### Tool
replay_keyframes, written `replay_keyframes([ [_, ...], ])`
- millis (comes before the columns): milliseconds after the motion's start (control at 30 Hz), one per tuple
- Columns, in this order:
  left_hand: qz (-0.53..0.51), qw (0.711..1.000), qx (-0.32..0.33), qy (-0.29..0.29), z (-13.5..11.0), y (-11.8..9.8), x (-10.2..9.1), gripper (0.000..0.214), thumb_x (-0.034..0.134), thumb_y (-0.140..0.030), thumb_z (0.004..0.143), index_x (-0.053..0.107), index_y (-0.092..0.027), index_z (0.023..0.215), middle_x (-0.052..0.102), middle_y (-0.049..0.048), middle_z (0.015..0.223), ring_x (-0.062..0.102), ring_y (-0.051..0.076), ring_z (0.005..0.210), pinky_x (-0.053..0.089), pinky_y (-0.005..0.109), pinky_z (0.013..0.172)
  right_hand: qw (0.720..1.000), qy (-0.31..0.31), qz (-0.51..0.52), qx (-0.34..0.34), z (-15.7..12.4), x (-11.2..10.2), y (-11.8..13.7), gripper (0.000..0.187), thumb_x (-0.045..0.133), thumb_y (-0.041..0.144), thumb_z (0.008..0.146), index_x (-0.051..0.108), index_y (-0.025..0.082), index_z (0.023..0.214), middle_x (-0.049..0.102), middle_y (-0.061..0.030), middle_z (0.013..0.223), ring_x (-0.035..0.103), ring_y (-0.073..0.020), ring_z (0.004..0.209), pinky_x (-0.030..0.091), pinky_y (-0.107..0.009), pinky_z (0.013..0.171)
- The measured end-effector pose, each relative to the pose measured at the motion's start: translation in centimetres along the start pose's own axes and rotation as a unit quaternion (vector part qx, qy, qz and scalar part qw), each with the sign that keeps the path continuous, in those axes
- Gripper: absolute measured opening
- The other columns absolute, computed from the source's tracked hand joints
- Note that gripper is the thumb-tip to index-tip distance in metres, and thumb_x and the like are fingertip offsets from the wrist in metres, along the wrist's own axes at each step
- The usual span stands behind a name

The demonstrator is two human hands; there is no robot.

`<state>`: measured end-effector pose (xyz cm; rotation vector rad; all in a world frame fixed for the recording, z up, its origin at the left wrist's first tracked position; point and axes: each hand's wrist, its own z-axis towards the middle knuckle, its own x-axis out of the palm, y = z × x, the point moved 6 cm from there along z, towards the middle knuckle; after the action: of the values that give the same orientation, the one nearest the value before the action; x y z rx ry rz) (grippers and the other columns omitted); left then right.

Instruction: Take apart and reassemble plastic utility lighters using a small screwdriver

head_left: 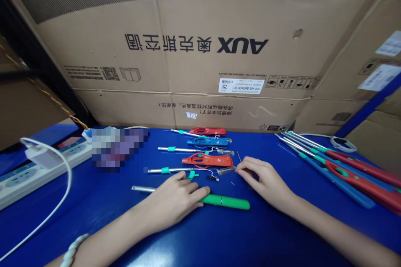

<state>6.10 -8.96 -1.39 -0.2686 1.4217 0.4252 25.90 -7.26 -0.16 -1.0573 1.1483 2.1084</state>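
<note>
My left hand [180, 198] rests with curled fingers on a long green stick lighter [227, 201], whose metal tube sticks out to the left. My right hand [261, 177] is closed in a pinch; a thin metal pin [238, 156] rises from its fingertips. Touching or just beside those fingertips lies a small clear plastic part [226, 170]. Beyond my hands is an opened row: an orange shell [208, 159], a blue shell [209, 142] and a red shell [209, 131]. Metal tubes [171, 170] with teal tabs and wired black pieces [213, 178] lie among them.
Several red and blue stick lighters [347, 171] lie at the right. A white power strip [46, 164] with a plugged-in charger and cable [67, 175] occupies the left, near a blurred patch [120, 150]. A large cardboard box [194, 62] stands behind the blue table [175, 238].
</note>
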Motion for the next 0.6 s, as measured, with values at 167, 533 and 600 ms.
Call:
replay_keyframes([
  [167, -0.016, 1.000, -0.005, 0.022, 0.1, 0.4, -0.4, 0.022, 0.047, -0.024, 0.097, 0.053, -0.021, 0.118, 0.065, 0.0025, 0.086, 0.064, 0.022, 0.076, 0.042, 0.034, 0.072, 0.995, 0.051, -0.065, -0.059, -0.2, 1.5, 0.2, 0.015, 0.052, 0.019, 0.093, 0.065, 0.022, 0.099, 0.066, -0.0047, 0.096, 0.063, -0.0195, 0.086, 0.044, -0.033, 0.077],
  [533, -0.033, 0.999, 0.010, -0.004, 0.0, -0.2, -1.1, 0.042, 0.058, -0.046, 0.090, 0.053, -0.021, 0.124, 0.062, 0.0066, 0.103, 0.058, 0.026, 0.090, 0.044, 0.038, 0.078, 0.991, 0.074, -0.088, -0.067, -0.4, 2.6, 0.3, 0.016, 0.049, 0.014, 0.094, 0.062, 0.019, 0.087, 0.065, -0.0033, 0.090, 0.060, -0.0176, 0.081, 0.035, -0.030, 0.073],
  [600, -0.037, 0.999, 0.036, -0.016, 0.0, -1.0, -1.1, 0.043, 0.058, -0.041, 0.092, 0.049, -0.023, 0.130, 0.057, 0.0074, 0.121, 0.055, 0.026, 0.101, 0.044, 0.039, 0.084, 0.991, 0.070, -0.087, -0.072, -0.4, 2.6, 0.3, 0.017, 0.047, 0.014, 0.095, 0.060, 0.019, 0.085, 0.064, -0.0028, 0.087, 0.058, -0.0170, 0.079, 0.035, -0.030, 0.073],
])
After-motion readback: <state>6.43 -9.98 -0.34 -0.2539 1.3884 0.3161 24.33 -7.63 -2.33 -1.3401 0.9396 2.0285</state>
